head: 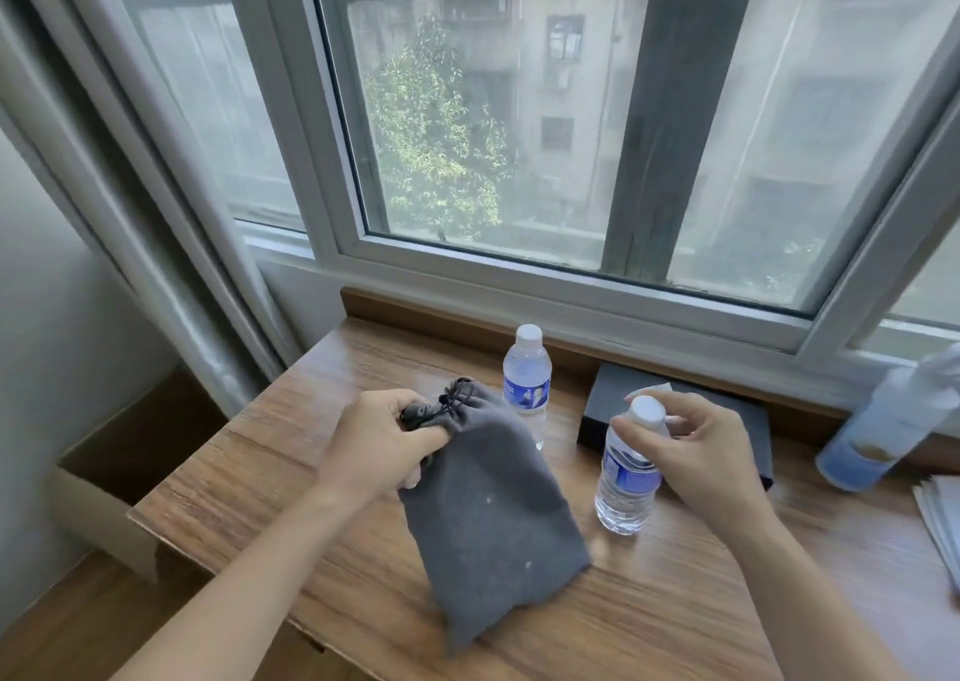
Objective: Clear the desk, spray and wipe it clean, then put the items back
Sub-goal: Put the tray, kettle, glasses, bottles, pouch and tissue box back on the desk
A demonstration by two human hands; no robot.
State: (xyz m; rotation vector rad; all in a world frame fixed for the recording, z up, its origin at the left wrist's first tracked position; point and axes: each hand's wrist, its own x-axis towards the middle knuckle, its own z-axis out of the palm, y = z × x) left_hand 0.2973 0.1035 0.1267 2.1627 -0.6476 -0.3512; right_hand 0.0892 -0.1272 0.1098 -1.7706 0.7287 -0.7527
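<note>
On the wooden desk (260, 472) under the window, I judge we are at the clearing stage, or perhaps putting things back; I cannot tell which. My left hand (379, 441) pinches the drawstring neck of a soft grey felt pouch (488, 514), which sags limp across the middle. At three o'clock from it, my right hand (711, 451) curls loosely around the white cap of a clear ribbed plastic water bottle (626, 477). A second bottle (527, 384) stands at twelve o'clock, a flat black box (602, 410) behind. Next I need a firm lift of both; the pouch will droop.
</note>
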